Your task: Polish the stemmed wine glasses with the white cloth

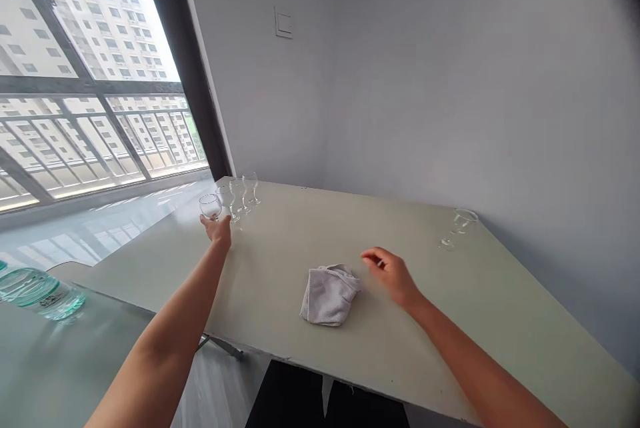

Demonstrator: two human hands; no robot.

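In the left part of the frame, the person's left hand [218, 229] is clamped on the lower part of a clear stemmed glass with a round bowl [211, 205], its fingers and thumb on either side; the exact grip on the stem is too small to tell. The bowl shows above the hand. Just beyond it, three clear, colourless stemmed glasses [241, 193] stand in a slanting row on the pale greenish-grey worktop [280, 241], towards its far left corner.

Right of the centre, the right hand [393, 276] is over the worktop with fingers loosely curled around a small gap, well apart from the left hand. Just beside it, below the centre of the frame, lies a folded pale grey-lavender cloth [329, 296]. Another clear footed glass [457, 224] is near the worktop's far right corner. A transparent blue-green plastic bottle [43, 291] lies at the left edge.
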